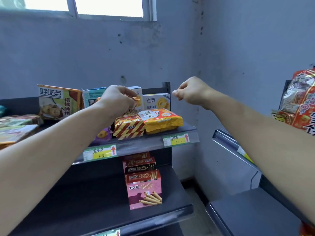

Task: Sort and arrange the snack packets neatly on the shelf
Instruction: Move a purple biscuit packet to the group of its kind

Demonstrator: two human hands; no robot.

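Two bare hands reach over the top shelf [153,142] in the head view. The left hand [117,99] hangs just above the striped packet [128,127], a red-and-gold foil pack lying on that shelf. Its grip is closed, thumb and fingertips pinching an orange foil seal that runs down to the striped packet's crumpled top. The right hand [190,92] is in the air up and to the right of the striped packet, well apart from it, its grip curled into a loose fist with nothing in it.

A yellow packet [162,120] lies flat, touching the striped packet's right side. Behind the striped packet stand a Landy Castle box [156,101] and a taller white box [139,91], the latter partly hidden by the left hand. Farther left of the striped packet, a teal packet [92,97] and a walnut-biscuit packet [58,101] stand upright. A purple packet [102,135] lies just left of the striped packet, mostly covered by the left forearm.

Two price labels [99,152] sit on the rail below the striped packet. Lower still, on the lower shelf [93,193], egg-roll boxes run front to back, with a pink box [144,191] foremost. Far right of the striped packet, large red packets [300,99] are stacked on another rack.
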